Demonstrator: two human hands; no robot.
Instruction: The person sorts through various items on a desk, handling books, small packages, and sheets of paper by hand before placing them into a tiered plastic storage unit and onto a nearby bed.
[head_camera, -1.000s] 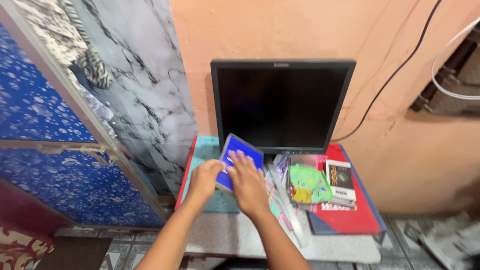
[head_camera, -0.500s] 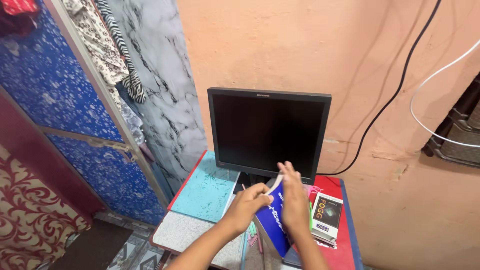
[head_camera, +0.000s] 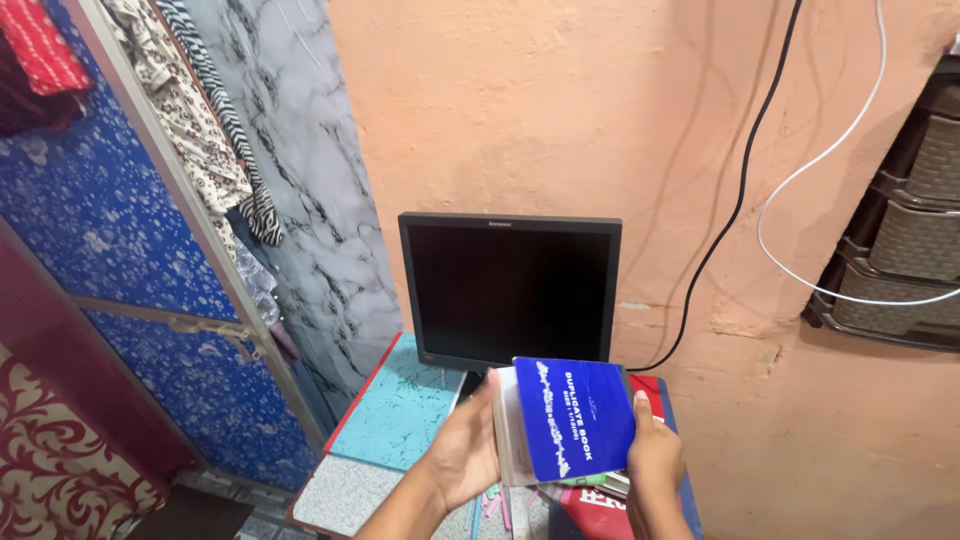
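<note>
Both my hands hold a blue-covered book (head_camera: 574, 417) with white pages, lifted above a small table (head_camera: 400, 415). My left hand (head_camera: 463, 452) grips its left edge and spine, the fingers wrapped behind it. On the book's right side, my right hand (head_camera: 654, 457) holds the lower corner with the thumb on the cover. A dark, switched-off monitor (head_camera: 510, 290) stands on the table just behind the book. Under the book lie red and coloured items (head_camera: 590, 495), mostly hidden.
The tabletop has a teal marbled panel and a grey speckled one (head_camera: 345, 495). A blue floral cupboard door (head_camera: 120, 300) stands at the left with clothes (head_camera: 190, 110) hanging above. Black and white cables (head_camera: 760, 200) run down the orange wall. Dark woven drawers (head_camera: 915, 210) sit at the right.
The book has been lifted off the table and raised upright in front of the monitor's lower edge. The view has tilted up, showing more wall and less table.
</note>
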